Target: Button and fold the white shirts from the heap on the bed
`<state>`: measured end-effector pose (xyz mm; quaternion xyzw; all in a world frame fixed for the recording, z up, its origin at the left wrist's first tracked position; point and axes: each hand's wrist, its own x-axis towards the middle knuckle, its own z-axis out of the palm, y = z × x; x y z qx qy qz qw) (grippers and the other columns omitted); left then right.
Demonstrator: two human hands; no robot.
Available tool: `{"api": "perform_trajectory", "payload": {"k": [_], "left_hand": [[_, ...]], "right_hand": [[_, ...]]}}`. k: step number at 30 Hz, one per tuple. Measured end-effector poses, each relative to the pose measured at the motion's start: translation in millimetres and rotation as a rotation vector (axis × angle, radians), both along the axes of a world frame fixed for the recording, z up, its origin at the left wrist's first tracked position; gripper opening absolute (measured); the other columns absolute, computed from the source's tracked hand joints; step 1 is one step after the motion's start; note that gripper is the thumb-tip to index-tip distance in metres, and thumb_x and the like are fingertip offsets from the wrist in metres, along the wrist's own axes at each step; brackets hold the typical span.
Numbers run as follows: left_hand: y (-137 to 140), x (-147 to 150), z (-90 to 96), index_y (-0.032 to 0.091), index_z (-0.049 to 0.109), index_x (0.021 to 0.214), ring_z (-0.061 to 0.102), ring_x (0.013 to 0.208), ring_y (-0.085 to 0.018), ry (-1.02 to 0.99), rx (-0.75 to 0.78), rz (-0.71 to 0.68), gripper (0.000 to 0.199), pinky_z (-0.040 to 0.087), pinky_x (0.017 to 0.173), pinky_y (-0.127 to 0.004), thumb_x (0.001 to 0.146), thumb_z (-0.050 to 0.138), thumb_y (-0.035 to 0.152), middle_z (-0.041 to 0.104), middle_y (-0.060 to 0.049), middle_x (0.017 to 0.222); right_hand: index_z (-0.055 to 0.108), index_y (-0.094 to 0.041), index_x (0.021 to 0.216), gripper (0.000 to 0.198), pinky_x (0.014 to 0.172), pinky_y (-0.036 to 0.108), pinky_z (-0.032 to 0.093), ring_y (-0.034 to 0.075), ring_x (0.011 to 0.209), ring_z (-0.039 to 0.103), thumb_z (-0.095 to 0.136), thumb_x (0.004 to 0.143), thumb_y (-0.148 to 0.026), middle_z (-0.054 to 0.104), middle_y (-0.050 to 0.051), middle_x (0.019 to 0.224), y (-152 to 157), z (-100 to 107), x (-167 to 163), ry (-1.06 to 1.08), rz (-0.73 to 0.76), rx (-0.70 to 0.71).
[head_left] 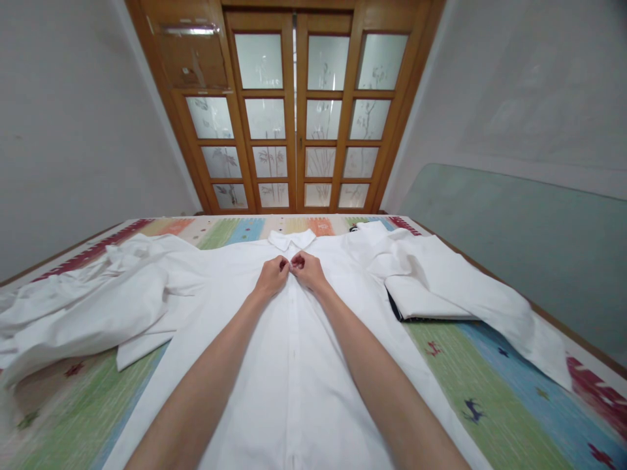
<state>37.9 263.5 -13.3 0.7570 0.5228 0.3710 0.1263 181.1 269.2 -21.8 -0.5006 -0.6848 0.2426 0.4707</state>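
A white collared shirt [255, 391] lies spread out face up, its collar [292, 239] at the far end and its button placket running down the middle toward me. Just below the collar, my left hand [273, 275] pinches the placket edge from the left. My right hand [307, 270] pinches the same spot from the right, the fingertips of both hands nearly meeting. Any button between them is too small to make out. The left sleeve area [132, 287] is bunched, while the other sleeve [494, 300] stretches out to the right.
Under the shirt is a colourful patterned cloth [509, 391] with stripes and small figures. A folded white item with a dark edge [431, 303] lies beneath the right sleeve. A pale green panel [490, 235] stands along the right side. Wooden glass-paned doors [296, 117] are beyond.
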Motion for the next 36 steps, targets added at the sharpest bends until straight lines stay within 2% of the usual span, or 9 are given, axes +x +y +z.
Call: {"api": "perform_trajectory", "payload": {"k": [9,12,17,20,25,27,30,33,36], "left_hand": [[0.7,-0.4,0.5,0.018,0.065,0.081,0.063,0.073,-0.018,-0.016,-0.034,0.001,0.014,0.048,0.074,-0.030,0.084,0.052,0.020,0.071,-0.005,0.079],[3.0,0.2,-0.1,0.018,0.064,0.080,0.062,0.078,-0.019,0.015,-0.029,0.013,0.013,0.048,0.078,-0.032,0.084,0.052,0.020,0.070,-0.006,0.081],[7.0,1.6,-3.3,0.019,0.063,0.076,0.057,0.095,-0.025,0.152,0.067,0.100,0.011,0.044,0.091,-0.040,0.083,0.055,0.021,0.066,-0.009,0.092],[8.0,1.3,-5.9,0.019,0.064,0.076,0.055,0.099,-0.027,0.178,0.061,0.154,0.011,0.044,0.090,-0.041,0.083,0.056,0.023,0.064,-0.011,0.099],[9.3,-3.0,-8.5,0.020,0.064,0.076,0.056,0.098,-0.026,0.198,0.008,0.173,0.011,0.044,0.090,-0.040,0.083,0.056,0.024,0.065,-0.009,0.094],[8.5,-5.0,-8.2,0.020,0.065,0.086,0.057,0.099,-0.025,0.181,0.021,0.163,0.012,0.044,0.092,-0.039,0.084,0.054,0.021,0.066,-0.008,0.097],[4.8,-5.3,-6.1,0.019,0.064,0.107,0.058,0.105,-0.025,0.183,0.063,0.127,0.025,0.043,0.095,-0.040,0.085,0.052,0.018,0.067,-0.010,0.112],[-0.3,-3.1,-3.2,0.020,0.065,0.108,0.059,0.109,-0.027,0.288,0.053,0.091,0.025,0.042,0.095,-0.041,0.089,0.048,0.018,0.068,-0.012,0.115],[-4.1,-2.4,-1.6,0.020,0.065,0.107,0.062,0.105,-0.026,0.388,0.023,0.113,0.027,0.043,0.095,-0.039,0.092,0.043,0.018,0.070,-0.012,0.110]], "right_hand": [[0.060,-0.020,0.072,0.007,0.066,0.025,0.045,0.013,0.065,0.056,0.065,0.068,-0.018,0.066,-0.002,0.070,0.4,4.3,1.8,0.014,-0.019,-0.036],[0.057,-0.021,0.069,0.009,0.066,0.025,0.044,0.013,0.064,0.054,0.065,0.068,-0.018,0.063,-0.003,0.069,2.5,3.0,2.5,0.004,-0.029,-0.047],[0.047,-0.022,0.067,0.017,0.064,0.023,0.040,0.012,0.063,0.052,0.062,0.067,-0.014,0.058,-0.006,0.066,4.6,-1.6,1.2,0.010,-0.058,-0.025],[0.046,-0.023,0.067,0.019,0.065,0.023,0.039,0.013,0.064,0.053,0.061,0.066,-0.013,0.058,-0.007,0.066,4.9,-3.3,0.4,0.015,-0.054,-0.017],[0.052,-0.022,0.069,0.012,0.067,0.024,0.042,0.014,0.065,0.053,0.055,0.070,-0.011,0.061,-0.004,0.068,7.2,-4.7,2.7,-0.012,-0.113,-0.005],[0.058,-0.022,0.073,0.014,0.073,0.027,0.045,0.016,0.072,0.056,0.052,0.072,-0.009,0.066,-0.001,0.075,8.0,-5.0,4.2,-0.061,-0.162,0.015],[0.067,-0.020,0.086,0.020,0.090,0.032,0.045,0.021,0.094,0.059,0.053,0.076,-0.009,0.071,0.005,0.095,6.7,-4.8,4.1,-0.207,-0.159,0.062],[0.069,-0.020,0.100,0.024,0.099,0.037,0.041,0.024,0.112,0.055,0.052,0.084,-0.013,0.069,0.009,0.115,1.7,-3.0,0.1,-0.405,-0.093,0.082],[0.067,-0.018,0.107,0.028,0.099,0.039,0.040,0.026,0.115,0.056,0.046,0.090,-0.015,0.066,0.013,0.122,-4.7,0.3,-5.1,-0.602,-0.060,0.049]]}}
